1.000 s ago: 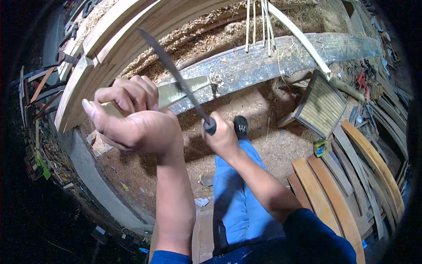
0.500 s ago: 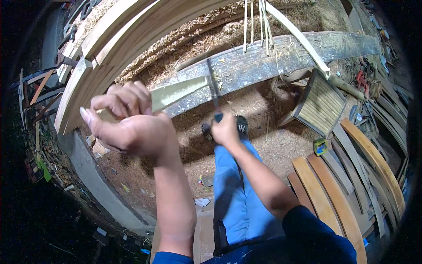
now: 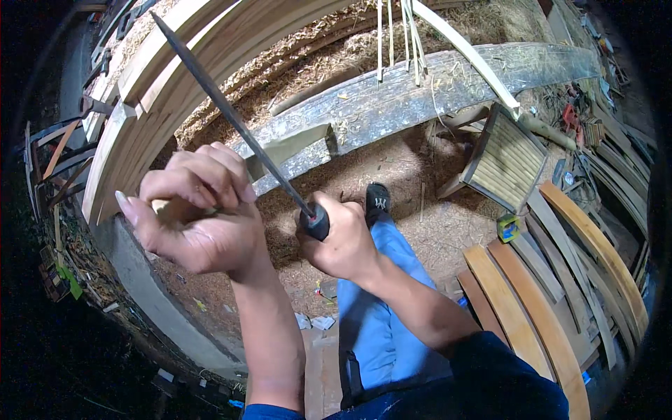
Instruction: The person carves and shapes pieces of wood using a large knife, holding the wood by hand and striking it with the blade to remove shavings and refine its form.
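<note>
Pale wooden wedge piece [image 3: 297, 147] held in left hand [image 3: 199, 217], fingers closed round its near end; far end points up-right. Dark metal file [image 3: 224, 112] crosses it, long axis running up-left from right hand [image 3: 343, 241], which is clenched on handle [image 3: 315, 222]. Grey plank [image 3: 448, 87] beyond.

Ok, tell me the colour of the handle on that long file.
Black: the file's handle is gripped in the right hand, seen in the head view.

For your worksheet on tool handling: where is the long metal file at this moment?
In the head view, the file slants from upper left down to the right hand gripping its handle, crossing the wood piece held by the left hand.
</note>
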The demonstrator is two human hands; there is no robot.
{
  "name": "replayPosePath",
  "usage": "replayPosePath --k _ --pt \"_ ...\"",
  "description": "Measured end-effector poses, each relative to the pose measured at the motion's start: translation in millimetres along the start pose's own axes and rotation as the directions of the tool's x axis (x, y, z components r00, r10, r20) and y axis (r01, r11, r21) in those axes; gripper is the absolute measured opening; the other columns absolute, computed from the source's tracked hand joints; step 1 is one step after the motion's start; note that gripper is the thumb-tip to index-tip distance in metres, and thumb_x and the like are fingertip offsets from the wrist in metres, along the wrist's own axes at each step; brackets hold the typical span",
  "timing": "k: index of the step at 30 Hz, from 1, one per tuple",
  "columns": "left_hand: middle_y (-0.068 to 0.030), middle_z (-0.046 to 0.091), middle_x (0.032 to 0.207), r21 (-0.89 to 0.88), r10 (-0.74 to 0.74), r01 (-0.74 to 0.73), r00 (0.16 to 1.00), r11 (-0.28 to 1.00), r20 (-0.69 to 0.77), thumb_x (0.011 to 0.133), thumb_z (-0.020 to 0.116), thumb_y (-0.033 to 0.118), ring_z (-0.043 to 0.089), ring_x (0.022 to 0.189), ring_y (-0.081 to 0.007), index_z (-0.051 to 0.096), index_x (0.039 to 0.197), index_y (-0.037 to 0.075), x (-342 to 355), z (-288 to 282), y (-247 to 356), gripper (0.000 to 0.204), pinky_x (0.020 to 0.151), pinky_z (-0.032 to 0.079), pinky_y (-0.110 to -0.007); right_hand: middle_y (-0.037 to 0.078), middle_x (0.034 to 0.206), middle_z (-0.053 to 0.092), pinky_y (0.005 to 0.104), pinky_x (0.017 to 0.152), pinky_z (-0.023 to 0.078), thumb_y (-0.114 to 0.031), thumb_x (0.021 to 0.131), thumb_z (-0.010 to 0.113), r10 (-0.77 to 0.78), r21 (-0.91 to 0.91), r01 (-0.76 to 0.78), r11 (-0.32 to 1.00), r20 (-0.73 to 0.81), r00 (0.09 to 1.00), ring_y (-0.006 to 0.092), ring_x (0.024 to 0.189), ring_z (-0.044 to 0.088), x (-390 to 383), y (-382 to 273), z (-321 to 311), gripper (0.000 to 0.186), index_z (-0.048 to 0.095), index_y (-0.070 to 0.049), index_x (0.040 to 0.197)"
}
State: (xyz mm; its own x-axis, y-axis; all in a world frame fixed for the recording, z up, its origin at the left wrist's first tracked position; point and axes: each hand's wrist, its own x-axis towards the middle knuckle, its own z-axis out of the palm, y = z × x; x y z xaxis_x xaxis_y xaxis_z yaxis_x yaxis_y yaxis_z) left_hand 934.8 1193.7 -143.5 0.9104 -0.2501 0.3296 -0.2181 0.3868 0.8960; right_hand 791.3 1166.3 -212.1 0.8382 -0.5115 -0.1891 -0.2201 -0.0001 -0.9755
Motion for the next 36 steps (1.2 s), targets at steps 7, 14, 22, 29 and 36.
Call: replayPosePath --k 7,14,22,29,36 --pt "-0.0042 0.03 0.05 -0.045 -0.046 0.048 0.998 0.998 0.05 0.108 0.02 0.042 0.026 0.041 -0.0139 0.038 0.068 0.008 7 -8 -3 0.056 0.041 0.028 -0.027 0.028 0.075 0.065 0.0478 0.065 0.052 -0.006 0.079 0.064 0.434 -0.244 -0.45 0.859 -0.121 0.893 0.044 0.076 0.068 -1 87 -16 0.011 0.062 0.004 0.08" --pt "-0.006 0.032 0.048 -0.081 -0.056 0.065 0.993 0.995 0.102 0.107 0.02 0.043 0.025 0.04 -0.0147 0.037 0.065 0.008 7 -9 -1 0.057 0.041 0.028 -0.029 0.025 0.07 0.064 0.0452 0.063 0.052 -0.004 0.076 0.067 0.112 -0.08 -0.109 0.991 0.031 0.993 0.0426 0.068 0.067 5 6 -13 0.011 0.061 0.001 0.083" --pt "-0.0041 0.033 0.046 -0.101 -0.054 0.066 0.993 0.993 0.108 0.107 0.021 0.043 0.021 0.039 -0.0146 0.036 0.064 0.01 9 -19 -5 0.056 0.042 0.026 -0.03 0.025 0.073 0.067 0.0451 0.066 0.053 -0.009 0.078 0.066 0.488 -0.178 -0.498 0.849 -0.1 0.867 0.0394 0.072 0.07 7 96 -23 0.015 0.064 0.005 0.083" --pt "-0.0039 0.031 0.047 -0.079 -0.049 0.062 0.986 0.995 0.157 0.107 0.025 0.043 0.02 0.039 -0.0154 0.035 0.063 0.011 1 -6 5 0.055 0.043 0.024 -0.031 0.027 0.076 0.066 0.0517 0.066 0.051 -0.011 0.08 0.069 0.139 -0.125 -0.136 0.983 0.011 0.99 0.0471 0.075 0.066 8 17 -15 0.017 0.062 0.002 0.088" --pt "-0.0031 0.029 0.048 -0.052 -0.028 0.033 0.996 0.998 0.086 0.106 0.026 0.042 0.021 0.038 -0.0143 0.033 0.062 0.011 -3 -20 -1 0.054 0.041 0.024 -0.03 0.028 0.082 0.069 0.0523 0.076 0.054 -0.012 0.079 0.068 0.527 -0.31 -0.55 0.775 -0.161 0.834 0.0452 0.085 0.068 6 115 -14 0.015 0.064 0.002 0.083"
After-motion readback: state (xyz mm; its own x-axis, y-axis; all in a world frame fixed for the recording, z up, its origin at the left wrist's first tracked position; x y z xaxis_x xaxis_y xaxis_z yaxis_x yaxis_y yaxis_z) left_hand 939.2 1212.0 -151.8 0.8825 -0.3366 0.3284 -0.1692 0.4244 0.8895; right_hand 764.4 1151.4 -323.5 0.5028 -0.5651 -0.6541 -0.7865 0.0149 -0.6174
